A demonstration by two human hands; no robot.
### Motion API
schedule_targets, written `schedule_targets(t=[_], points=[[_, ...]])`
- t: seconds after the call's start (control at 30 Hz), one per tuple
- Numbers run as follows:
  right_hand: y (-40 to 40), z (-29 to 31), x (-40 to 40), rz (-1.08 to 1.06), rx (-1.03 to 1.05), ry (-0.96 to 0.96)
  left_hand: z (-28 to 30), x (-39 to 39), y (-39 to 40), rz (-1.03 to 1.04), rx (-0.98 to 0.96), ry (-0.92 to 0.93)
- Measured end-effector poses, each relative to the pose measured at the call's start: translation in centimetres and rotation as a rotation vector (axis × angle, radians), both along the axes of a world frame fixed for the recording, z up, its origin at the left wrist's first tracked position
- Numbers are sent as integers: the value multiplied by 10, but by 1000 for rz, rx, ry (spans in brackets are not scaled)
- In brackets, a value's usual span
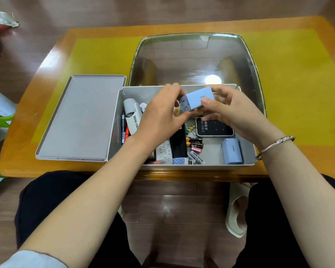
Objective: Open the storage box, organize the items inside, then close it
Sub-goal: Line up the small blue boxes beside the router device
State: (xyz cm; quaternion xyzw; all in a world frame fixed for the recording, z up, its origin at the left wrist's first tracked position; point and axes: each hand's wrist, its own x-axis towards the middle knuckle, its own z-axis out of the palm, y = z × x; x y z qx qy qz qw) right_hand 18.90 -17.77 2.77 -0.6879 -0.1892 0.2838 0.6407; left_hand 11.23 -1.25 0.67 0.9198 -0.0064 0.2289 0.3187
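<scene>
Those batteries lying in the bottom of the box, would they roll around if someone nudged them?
Probably. The batteries are smooth cylinders lying on their sides on the storage box floor, so a push across them should roll them. The binder clips touching them may stop them. They look stiff, hardly fragile.

A glass tray [197,57] sits upper centre on the yellow-topped table [97,55]. A white slipper [237,209] lies on the floor, lower right.

Both hands [162,113] [228,111] hold a blue charger [197,100] above the open storage box [248,151].
</scene>
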Motion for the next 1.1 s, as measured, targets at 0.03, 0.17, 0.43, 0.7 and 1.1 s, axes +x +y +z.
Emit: schedule_targets(t=[0.03, 0.17, 0.43, 0.7, 1.1], points=[[1, -1, -1, 3, -49, -49, 0, -1, -3, -3, 7, 0], [2, -9, 0, -59, -255, -206, -5, -1, -14, -27, 9, 42], [-29, -6, 23, -71, -593, -488, -24, 6, -19, -388, 179, 640], [-37, -8, 26, 47, -633, -517, -41, 6, -41, -570, 574, 610], [-47, -8, 30, 75, -618, -509, -10, 9, -15, -460, 391, 515]])
